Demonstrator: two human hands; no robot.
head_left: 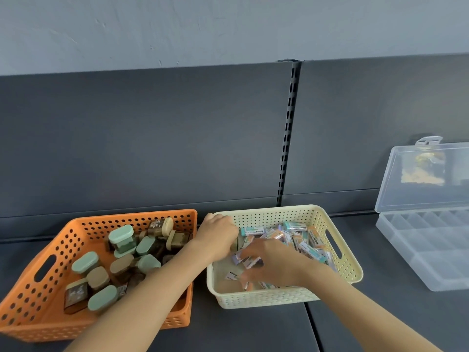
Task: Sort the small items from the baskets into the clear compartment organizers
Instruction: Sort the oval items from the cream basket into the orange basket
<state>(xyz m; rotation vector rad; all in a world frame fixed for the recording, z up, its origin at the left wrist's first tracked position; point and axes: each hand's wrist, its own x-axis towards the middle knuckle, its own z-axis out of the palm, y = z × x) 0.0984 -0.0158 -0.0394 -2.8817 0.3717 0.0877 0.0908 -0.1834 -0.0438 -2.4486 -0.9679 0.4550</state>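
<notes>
A cream basket (347,260) holds several small wrapped erasers (302,240) in mint, orange and lilac sleeves. Both of my hands are inside it. My left hand (218,236) is at the basket's back left corner, knuckles up, its fingers curled down round a few erasers that barely show beneath them. My right hand (271,262), blurred, lies with spread fingers on the erasers in the middle of the basket. An orange basket (38,288) on the left holds several small boxes with mint and tan lids (121,236). A clear compartment organizer (431,252) lies open at the right.
The organizer's raised lid (426,179) leans against the dark back panel, and its compartments look bare. Everything sits on a dark grey shelf (253,329). A slotted upright rail (286,138) runs down the back panel behind the cream basket.
</notes>
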